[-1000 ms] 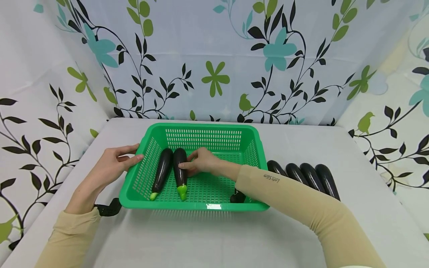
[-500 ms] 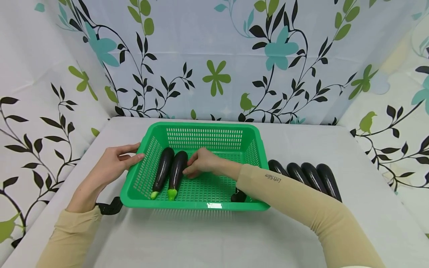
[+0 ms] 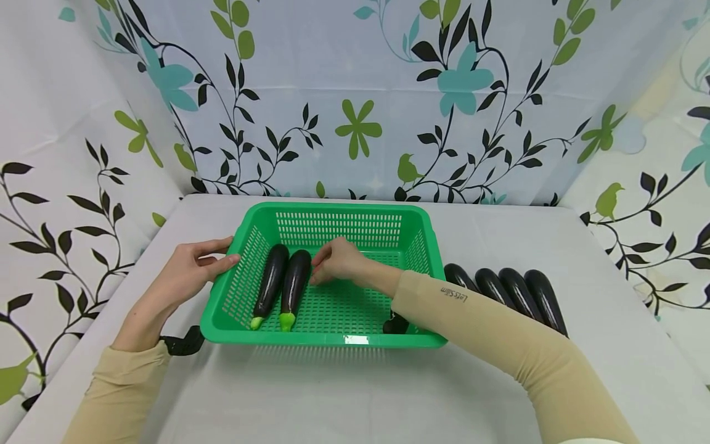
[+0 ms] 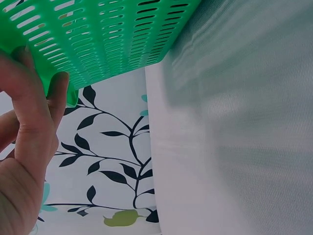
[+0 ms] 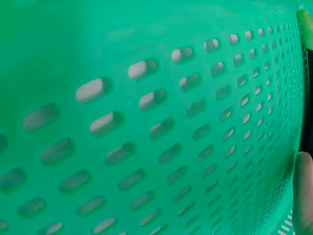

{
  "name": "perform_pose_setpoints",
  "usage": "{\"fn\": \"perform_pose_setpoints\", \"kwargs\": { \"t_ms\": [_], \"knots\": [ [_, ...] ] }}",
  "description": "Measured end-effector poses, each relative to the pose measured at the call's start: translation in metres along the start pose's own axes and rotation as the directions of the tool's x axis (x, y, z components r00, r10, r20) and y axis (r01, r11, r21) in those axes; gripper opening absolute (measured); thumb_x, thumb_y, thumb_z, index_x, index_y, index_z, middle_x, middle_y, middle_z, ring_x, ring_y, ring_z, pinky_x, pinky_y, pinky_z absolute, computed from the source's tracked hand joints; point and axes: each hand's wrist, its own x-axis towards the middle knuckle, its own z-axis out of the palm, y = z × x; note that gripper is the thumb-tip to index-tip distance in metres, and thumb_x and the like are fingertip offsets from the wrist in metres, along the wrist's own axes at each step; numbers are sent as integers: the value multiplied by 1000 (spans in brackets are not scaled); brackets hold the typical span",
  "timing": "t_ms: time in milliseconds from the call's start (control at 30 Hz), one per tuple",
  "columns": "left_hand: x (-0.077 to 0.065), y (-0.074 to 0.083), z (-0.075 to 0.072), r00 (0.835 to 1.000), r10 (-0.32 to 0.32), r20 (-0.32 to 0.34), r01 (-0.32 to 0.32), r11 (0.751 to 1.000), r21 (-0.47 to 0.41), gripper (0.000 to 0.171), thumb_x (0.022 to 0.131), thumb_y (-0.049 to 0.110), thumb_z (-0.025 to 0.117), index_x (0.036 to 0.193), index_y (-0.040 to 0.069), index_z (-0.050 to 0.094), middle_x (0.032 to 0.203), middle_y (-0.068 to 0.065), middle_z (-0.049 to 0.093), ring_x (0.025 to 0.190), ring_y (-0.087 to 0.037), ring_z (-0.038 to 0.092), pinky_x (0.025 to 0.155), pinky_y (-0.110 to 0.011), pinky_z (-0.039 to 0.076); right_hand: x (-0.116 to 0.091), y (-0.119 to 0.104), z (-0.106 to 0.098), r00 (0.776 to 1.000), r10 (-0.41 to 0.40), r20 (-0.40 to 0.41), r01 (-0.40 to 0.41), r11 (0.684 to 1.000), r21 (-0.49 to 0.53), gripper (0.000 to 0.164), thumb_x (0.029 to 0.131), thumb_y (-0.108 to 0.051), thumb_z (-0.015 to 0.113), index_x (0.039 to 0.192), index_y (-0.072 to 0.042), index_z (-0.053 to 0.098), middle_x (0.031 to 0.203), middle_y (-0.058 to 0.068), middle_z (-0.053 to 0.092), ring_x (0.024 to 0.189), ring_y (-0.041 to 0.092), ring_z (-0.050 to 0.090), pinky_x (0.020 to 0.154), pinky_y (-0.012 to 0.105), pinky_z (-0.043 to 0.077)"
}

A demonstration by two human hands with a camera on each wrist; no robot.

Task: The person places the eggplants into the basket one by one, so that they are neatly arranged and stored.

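Observation:
Two dark purple eggplants with green stem ends lie side by side in the left half of a green plastic basket (image 3: 327,340): the left eggplant (image 3: 270,280) and the right eggplant (image 3: 296,280). My right hand (image 3: 339,260) is inside the basket, its fingertips just right of the right eggplant's upper end and grasping nothing. In the right wrist view a fingertip (image 5: 303,191) shows at the edge, beside a sliver of dark eggplant. My left hand (image 3: 191,269) grips the basket's left rim between thumb and fingers; the left wrist view shows this hand (image 4: 29,127) at the rim too.
Several more eggplants (image 3: 518,293) lie in a row on the white table (image 3: 355,394) right of the basket, partly hidden by the right sleeve (image 3: 488,333). A floral curtain (image 3: 310,92) hangs behind the table and along both sides.
The right eggplant's stem end has swung left, bringing it beside the other one. My right hand has let go of it and drawn slightly up and right. The left hand keeps its place.

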Motion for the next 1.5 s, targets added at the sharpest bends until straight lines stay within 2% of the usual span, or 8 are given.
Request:
{"fn": "perform_pose_setpoints", "kwargs": {
  "t_ms": [267,400,600,733,933,1100,1333,1500],
  "knots": [
    [1,-1,0,1000,-1,-4,1,1000,7,67,100,37,60,152,0,39,133,-28,60,85,6,64,73,-23,53,0,-5,-3,999,13,-38,-11,998,61,28,84,8,71,112,9,67,96,16,70,88,28,72,84,43,58],
    [1,-2,0,1000,-3,-4,3,1000,8,66,101,37,60,152,0,39,133,-28,60,87,6,64,74,-23,53,-1,-11,-8,999,-23,-35,26,996,85,31,84,6,74,114,9,65,97,14,69,89,26,70,89,44,56],
    [2,-3,0,1000,1,-7,-1,1000,3,67,101,37,60,152,1,38,139,-28,55,90,8,63,74,-22,53,-5,-21,-15,995,-97,-22,99,989,111,40,84,5,76,121,10,63,105,17,70,95,25,68,95,48,53],
    [1,-4,0,1000,-3,-8,3,1000,-2,66,101,35,60,152,0,38,138,-28,56,87,9,62,73,-21,53,-5,-24,-17,993,-119,-7,119,987,106,39,85,2,76,121,8,63,106,16,70,98,24,68,96,46,53],
    [1,-2,1,1000,-7,-5,7,1000,2,67,101,36,60,152,-1,38,134,-29,59,85,8,63,72,-22,53,-6,-28,-22,988,-142,-65,150,981,127,39,85,0,77,122,5,64,109,15,70,102,25,67,97,46,52],
    [0,-1,0,1000,-10,-6,10,1000,0,67,100,37,60,152,0,38,135,-28,58,86,9,62,73,-23,53,-7,-31,-26,984,-165,-65,172,976,132,38,86,-3,77,121,3,66,110,13,70,102,22,67,97,42,52],
    [0,-2,1,1000,-5,-8,5,1000,7,67,101,37,60,152,0,38,134,-28,59,86,8,63,73,-23,53,-27,-47,-48,952,-278,-129,300,933,198,35,88,-5,76,121,-1,66,116,15,70,108,24,66,99,36,50],
    [1,-2,1,1000,-2,-3,2,1000,1,66,101,35,60,152,-1,38,133,-29,59,85,6,64,73,-23,54,-49,-63,-62,944,-299,-139,318,936,149,35,88,-11,76,123,-8,67,116,10,71,110,21,65,101,36,48]
  ]
}}
